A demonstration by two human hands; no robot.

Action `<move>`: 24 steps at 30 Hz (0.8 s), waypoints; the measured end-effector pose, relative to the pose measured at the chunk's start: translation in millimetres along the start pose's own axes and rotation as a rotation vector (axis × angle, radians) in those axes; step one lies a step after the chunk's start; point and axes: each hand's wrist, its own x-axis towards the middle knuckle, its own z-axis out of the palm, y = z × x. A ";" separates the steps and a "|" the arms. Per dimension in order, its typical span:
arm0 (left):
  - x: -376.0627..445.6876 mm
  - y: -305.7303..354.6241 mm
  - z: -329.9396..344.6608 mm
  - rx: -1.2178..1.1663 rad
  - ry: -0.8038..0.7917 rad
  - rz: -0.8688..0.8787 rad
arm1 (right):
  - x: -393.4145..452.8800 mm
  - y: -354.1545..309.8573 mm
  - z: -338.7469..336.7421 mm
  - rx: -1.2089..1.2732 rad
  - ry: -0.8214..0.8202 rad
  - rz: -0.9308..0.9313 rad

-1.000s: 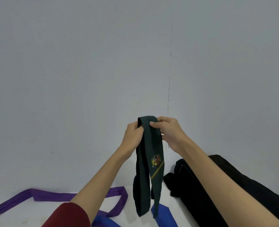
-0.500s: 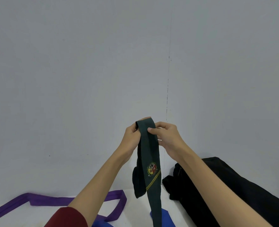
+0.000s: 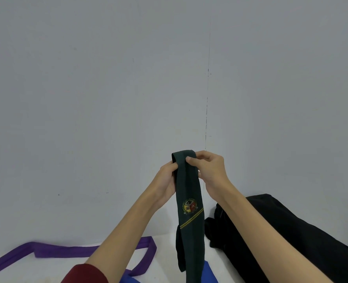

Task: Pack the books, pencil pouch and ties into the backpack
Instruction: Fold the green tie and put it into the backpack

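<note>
A dark green tie (image 3: 190, 221) with a crest and yellow stripes hangs folded over in mid-air, in front of the wall. My left hand (image 3: 166, 180) grips its left edge near the fold. My right hand (image 3: 208, 170) pinches the top of the fold with thumb and fingers. A black backpack (image 3: 291, 237) lies on the white surface to the right, under my right forearm. A purple tie (image 3: 63, 251) lies spread out on the left. A blue tie (image 3: 209, 272) shows partly under the hanging green one.
A plain grey wall (image 3: 107, 99) fills most of the view, with a vertical seam near the centre. The white tabletop (image 3: 165, 250) shows only along the bottom.
The green tie's front layer has slid up through my hands. My hands have stayed together at the fold.
</note>
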 end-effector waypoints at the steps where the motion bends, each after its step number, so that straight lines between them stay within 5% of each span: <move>1: -0.6 -0.9 0.0 -0.017 -0.005 -0.008 | -0.1 -0.4 0.2 0.005 0.004 0.000; 13: -0.9 -8.2 0.9 -0.199 -0.002 -0.002 | -4.0 -2.8 6.9 0.046 0.087 -0.018; 18: -9.0 -16.1 -3.7 -0.039 -0.093 -0.015 | -4.2 -6.0 6.6 0.123 0.102 0.028; 24: -7.9 -27.4 -2.6 0.079 -0.003 -0.051 | -5.0 -8.7 10.2 0.189 0.099 0.092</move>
